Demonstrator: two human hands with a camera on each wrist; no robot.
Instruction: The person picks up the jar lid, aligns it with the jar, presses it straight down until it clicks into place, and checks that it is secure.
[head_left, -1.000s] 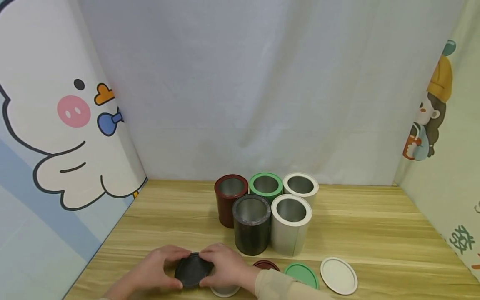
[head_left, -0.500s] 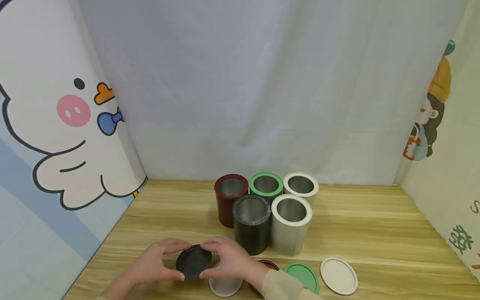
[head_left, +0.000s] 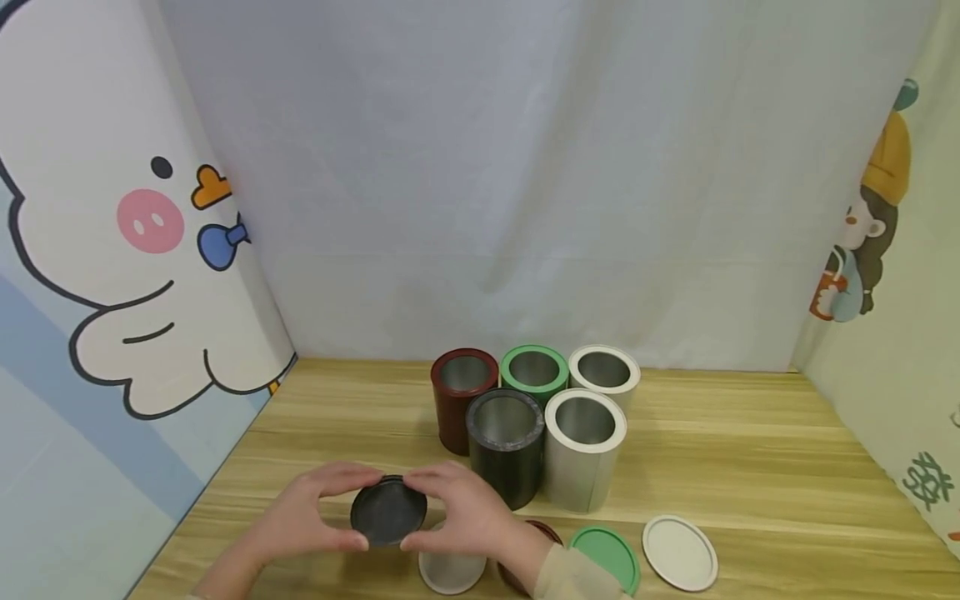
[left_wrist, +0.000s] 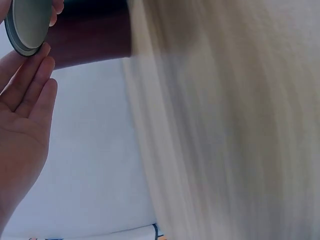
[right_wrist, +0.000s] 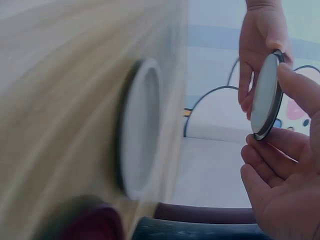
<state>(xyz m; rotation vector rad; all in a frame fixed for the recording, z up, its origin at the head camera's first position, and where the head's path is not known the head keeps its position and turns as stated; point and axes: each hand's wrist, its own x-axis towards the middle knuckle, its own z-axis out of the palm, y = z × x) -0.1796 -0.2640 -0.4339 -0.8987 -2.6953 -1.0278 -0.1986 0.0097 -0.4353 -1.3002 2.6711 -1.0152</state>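
Between both hands a black round lid (head_left: pixel 388 511) is held up off the table, its top tilted toward the head camera. My left hand (head_left: pixel 300 514) pinches its left edge with thumb and fingers. On the opposite edge my right hand (head_left: pixel 468 512) pinches it the same way. In the right wrist view the pale metallic underside of the lid (right_wrist: pixel 265 95) shows. A white lid (head_left: pixel 452 572) lies on the table below the right hand. Partly behind the right wrist is a dark red lid (head_left: pixel 546 531).
Several open cans stand together: a dark red can (head_left: pixel 453 417), a green can (head_left: pixel 534 385), a white can (head_left: pixel 628 392), a black can (head_left: pixel 506 471) and another white can (head_left: pixel 581 479). A green lid (head_left: pixel 607 557) and a white lid (head_left: pixel 680 552) lie at the front right.
Both hands have raised the black lid from near the tabletop and tilted it up more. The white lid under the right hand is more exposed. The cans have stayed in place.
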